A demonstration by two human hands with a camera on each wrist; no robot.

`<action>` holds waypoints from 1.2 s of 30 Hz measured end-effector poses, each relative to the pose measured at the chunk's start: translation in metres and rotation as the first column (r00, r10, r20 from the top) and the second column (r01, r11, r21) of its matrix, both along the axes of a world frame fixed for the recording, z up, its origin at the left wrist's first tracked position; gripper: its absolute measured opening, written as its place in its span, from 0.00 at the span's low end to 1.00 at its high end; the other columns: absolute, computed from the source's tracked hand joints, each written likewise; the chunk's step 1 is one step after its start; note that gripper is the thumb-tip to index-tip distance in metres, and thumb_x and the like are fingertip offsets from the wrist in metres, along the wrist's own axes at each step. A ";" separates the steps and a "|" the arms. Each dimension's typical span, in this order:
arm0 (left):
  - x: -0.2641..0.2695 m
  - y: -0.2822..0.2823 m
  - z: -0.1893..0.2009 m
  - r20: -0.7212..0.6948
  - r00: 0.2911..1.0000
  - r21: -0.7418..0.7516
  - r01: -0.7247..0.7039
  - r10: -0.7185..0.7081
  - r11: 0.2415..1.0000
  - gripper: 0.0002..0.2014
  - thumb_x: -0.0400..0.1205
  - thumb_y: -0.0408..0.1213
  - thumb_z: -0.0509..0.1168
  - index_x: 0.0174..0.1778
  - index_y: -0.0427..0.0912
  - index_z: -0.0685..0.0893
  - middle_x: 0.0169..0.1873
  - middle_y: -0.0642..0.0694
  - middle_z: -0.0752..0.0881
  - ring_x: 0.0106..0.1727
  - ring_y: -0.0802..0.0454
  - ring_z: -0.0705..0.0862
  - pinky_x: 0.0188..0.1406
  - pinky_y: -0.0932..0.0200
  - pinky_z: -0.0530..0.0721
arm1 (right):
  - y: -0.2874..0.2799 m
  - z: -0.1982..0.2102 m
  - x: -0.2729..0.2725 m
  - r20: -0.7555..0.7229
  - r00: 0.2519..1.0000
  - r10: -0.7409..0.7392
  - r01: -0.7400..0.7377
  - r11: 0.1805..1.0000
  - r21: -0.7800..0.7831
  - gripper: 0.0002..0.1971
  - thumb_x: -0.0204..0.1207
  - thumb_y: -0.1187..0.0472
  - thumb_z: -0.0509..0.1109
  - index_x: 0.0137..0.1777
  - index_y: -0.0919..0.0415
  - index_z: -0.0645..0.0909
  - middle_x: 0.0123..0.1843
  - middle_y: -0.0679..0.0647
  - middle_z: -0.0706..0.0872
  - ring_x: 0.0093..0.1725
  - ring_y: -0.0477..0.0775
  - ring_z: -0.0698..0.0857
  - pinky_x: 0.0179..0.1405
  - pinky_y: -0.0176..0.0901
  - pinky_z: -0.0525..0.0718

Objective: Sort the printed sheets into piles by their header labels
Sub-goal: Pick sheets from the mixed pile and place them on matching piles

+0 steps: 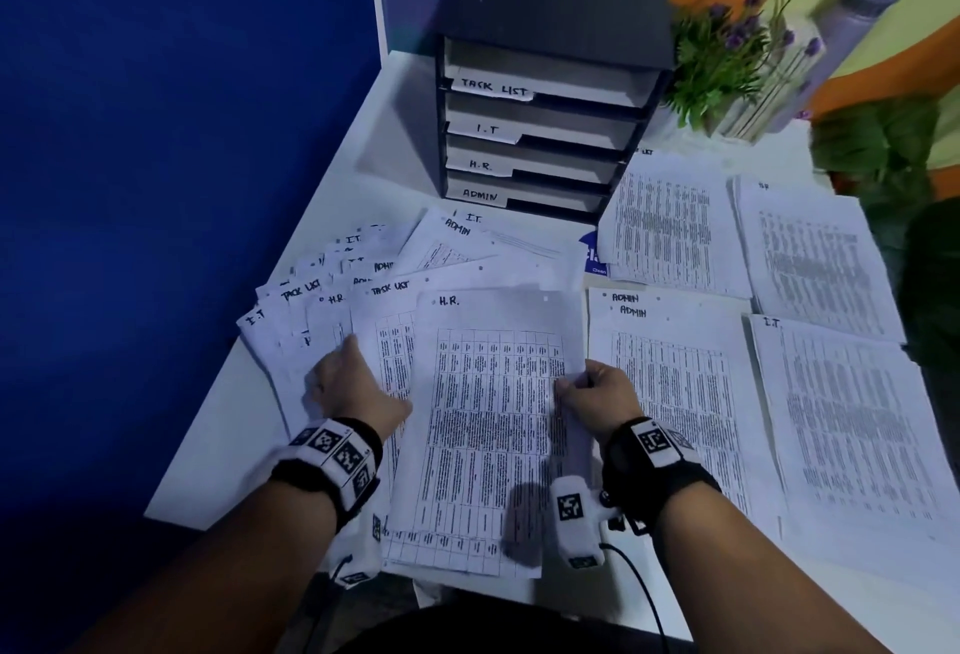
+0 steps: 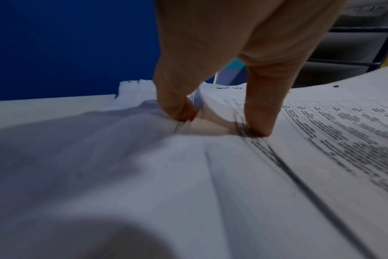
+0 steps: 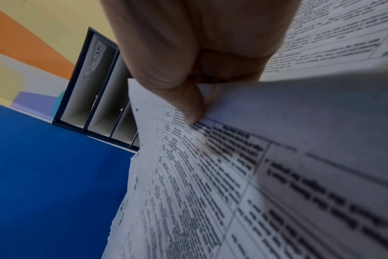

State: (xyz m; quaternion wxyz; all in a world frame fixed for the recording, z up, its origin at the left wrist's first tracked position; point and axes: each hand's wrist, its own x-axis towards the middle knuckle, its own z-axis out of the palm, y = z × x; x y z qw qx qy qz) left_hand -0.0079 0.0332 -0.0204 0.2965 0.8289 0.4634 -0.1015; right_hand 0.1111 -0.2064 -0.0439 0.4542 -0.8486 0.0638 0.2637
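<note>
While left hand (image 1: 353,386) apparently presses sheets (image 1: 311,300), right hand (image 1: 597,396) pinches H.R. sheet (image 1: 488,435).

Head view: you look down and forward from above the desk (image 1: 223,425), both forearms entering from the bottom edge, the black drawer rack (image 1: 545,134) at the far end, blue wall to your left.

Left wrist view: very close, low over the papers (image 2: 144,175), facing along the fingers (image 2: 259,108) toward the blue wall and the rack (image 2: 352,49).

Right wrist view: tilted hard, right up against the thumb (image 3: 188,105) and a printed sheet (image 3: 233,175), rack (image 3: 100,98) behind.

All three views share the rack, the blue wall and the papers between your hands.
</note>
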 end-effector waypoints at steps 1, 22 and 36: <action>0.000 0.000 0.001 0.030 0.999 -0.013 -0.018 0.019 1.000 0.56 0.66 0.36 0.82 0.85 0.43 0.51 0.80 0.39 0.61 0.82 0.40 0.56 0.79 0.48 0.62 | 0.000 0.002 -0.001 0.000 1.000 0.011 -0.011 1.000 0.006 0.06 0.69 0.62 0.72 0.34 0.61 0.80 0.30 0.57 0.84 0.34 0.57 0.84 0.42 0.61 0.89; -0.014 0.021 -0.008 0.472 0.815 -0.400 -0.142 0.337 0.905 0.23 0.81 0.32 0.69 0.72 0.45 0.73 0.62 0.45 0.83 0.59 0.46 0.83 0.62 0.50 0.81 | -0.021 0.001 0.002 -0.013 0.975 -0.222 0.219 0.947 0.236 0.08 0.72 0.68 0.75 0.50 0.58 0.85 0.42 0.56 0.89 0.42 0.57 0.86 0.51 0.55 0.86; -0.012 0.023 -0.022 0.406 0.881 -0.483 -0.019 0.243 0.875 0.16 0.78 0.46 0.73 0.44 0.34 0.84 0.45 0.48 0.80 0.51 0.52 0.77 0.50 0.57 0.74 | 0.010 0.014 0.010 -0.007 0.958 -0.286 0.270 0.895 0.355 0.14 0.75 0.73 0.71 0.37 0.51 0.86 0.31 0.52 0.85 0.33 0.55 0.80 0.44 0.58 0.84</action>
